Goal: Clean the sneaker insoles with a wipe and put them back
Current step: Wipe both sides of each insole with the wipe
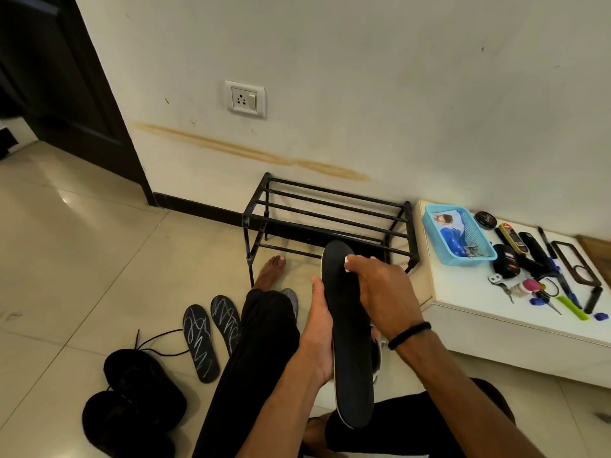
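Note:
A long black insole with a white edge point(350, 365) stands on its side in front of me. My left hand point(319, 335) grips it from the left at mid-length. My right hand point(380, 289) presses a white wipe point(348, 263) against its upper part; only a corner of the wipe shows under the fingers. Two other dark insoles with white squiggle marks point(201, 342) point(226, 317) lie on the floor to the left. Two black sneakers point(145, 375) point(122, 421) with loose laces sit at the lower left. A grey and white shoe point(377, 355) is partly hidden behind the held insole.
A black metal shoe rack point(327, 213) stands against the wall ahead. To the right, a low white table point(479, 292) carries a blue basket point(458, 238), shoe polish, pens, keys and small items. My legs and bare foot point(269, 271) stretch over the tiled floor.

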